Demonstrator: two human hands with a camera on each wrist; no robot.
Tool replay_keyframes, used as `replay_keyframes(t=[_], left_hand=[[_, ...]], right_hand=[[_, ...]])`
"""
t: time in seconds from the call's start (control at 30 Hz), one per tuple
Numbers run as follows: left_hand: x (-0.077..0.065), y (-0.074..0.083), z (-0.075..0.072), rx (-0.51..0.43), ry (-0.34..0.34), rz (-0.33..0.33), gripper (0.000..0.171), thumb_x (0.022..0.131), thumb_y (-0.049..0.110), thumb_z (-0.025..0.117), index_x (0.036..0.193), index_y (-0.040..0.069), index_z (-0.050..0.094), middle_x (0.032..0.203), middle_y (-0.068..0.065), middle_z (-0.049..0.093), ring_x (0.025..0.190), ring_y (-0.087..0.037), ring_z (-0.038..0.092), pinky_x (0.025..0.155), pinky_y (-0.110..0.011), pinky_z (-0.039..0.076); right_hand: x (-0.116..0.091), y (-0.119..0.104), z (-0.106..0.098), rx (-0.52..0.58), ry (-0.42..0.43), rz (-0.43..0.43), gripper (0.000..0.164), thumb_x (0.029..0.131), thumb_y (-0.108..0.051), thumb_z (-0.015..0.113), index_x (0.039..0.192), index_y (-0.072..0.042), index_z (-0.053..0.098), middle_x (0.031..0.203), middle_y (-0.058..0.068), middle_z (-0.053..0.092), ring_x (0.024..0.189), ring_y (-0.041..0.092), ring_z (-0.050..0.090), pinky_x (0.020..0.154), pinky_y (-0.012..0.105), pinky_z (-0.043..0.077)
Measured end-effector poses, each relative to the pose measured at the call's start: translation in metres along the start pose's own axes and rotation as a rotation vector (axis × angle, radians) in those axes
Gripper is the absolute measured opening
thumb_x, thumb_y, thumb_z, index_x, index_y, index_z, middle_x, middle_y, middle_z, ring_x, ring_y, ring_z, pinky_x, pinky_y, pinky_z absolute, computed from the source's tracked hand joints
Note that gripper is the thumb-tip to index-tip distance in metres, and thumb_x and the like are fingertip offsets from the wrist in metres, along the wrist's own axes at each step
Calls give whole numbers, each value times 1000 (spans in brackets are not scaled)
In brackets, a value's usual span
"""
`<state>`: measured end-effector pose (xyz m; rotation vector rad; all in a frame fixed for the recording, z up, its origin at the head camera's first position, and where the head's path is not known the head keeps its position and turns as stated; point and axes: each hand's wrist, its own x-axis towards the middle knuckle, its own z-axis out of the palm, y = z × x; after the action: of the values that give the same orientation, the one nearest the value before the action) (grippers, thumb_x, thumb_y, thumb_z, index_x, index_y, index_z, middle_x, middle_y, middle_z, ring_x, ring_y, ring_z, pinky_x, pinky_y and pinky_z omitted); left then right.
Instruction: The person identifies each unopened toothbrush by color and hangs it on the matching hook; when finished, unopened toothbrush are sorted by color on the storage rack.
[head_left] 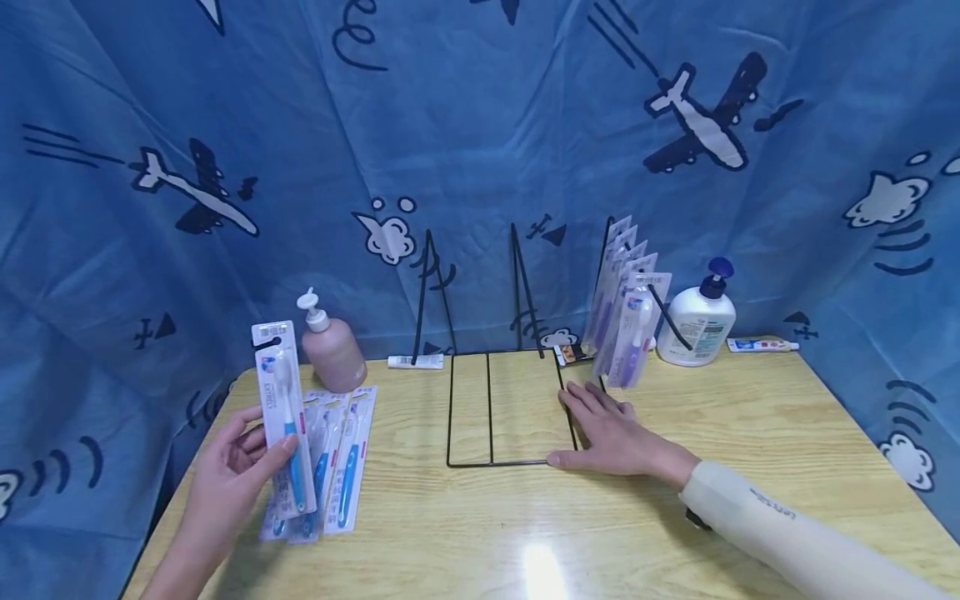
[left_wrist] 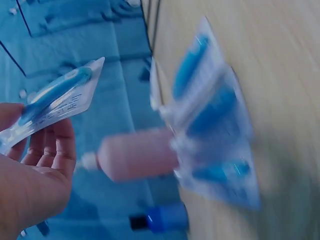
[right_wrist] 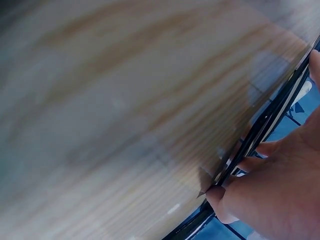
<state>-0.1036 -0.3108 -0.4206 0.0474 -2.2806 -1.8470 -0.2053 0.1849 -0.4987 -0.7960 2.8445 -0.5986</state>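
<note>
My left hand (head_left: 217,483) pinches a blue toothbrush in a clear blister pack (head_left: 291,450), held upright with thumb in front and fingers behind. Several more packs of blue toothbrushes (head_left: 348,467) lie overlapping on the table just below it. My right hand (head_left: 611,437), fingers spread, rests on the right side of a black wire display rack (head_left: 491,417), its thumb by the front wire. From the rack's right prong hang several packs of purple toothbrushes (head_left: 633,333); the two prongs to the left are bare. In the left wrist view the held pack (left_wrist: 62,95) tilts above my fingers.
Behind the blue packs stands a pink pump bottle (head_left: 335,354). A white bottle with a blue pump (head_left: 697,325) is right of the rack. Small tubes (head_left: 416,362) lie along the table's back edge, one at far right (head_left: 761,345). A blue printed curtain (head_left: 465,125) hangs behind.
</note>
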Motion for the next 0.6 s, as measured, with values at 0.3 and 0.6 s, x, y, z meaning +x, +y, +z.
replay_keyframes(t=[0.3,0.6], left_hand=[[-14,29,49,5,-112,158,45,104,2,75,145,2,57,132,-4,74,113,-17,74,92,-27,60],[-30,44,85,-78,-226,223,38,100,-7,75,135,-1,63,124,-13,78,107,-24,77,89,-31,62]], right_hand=[[0,1,-1,13,16,-8,110,97,-71,69,170,1,31,176,25,23,157,58,23,106,83,29],[-1,-1,0,36,-8,1,110,97,-70,70,171,1,29,177,24,21,162,53,14,113,84,20]])
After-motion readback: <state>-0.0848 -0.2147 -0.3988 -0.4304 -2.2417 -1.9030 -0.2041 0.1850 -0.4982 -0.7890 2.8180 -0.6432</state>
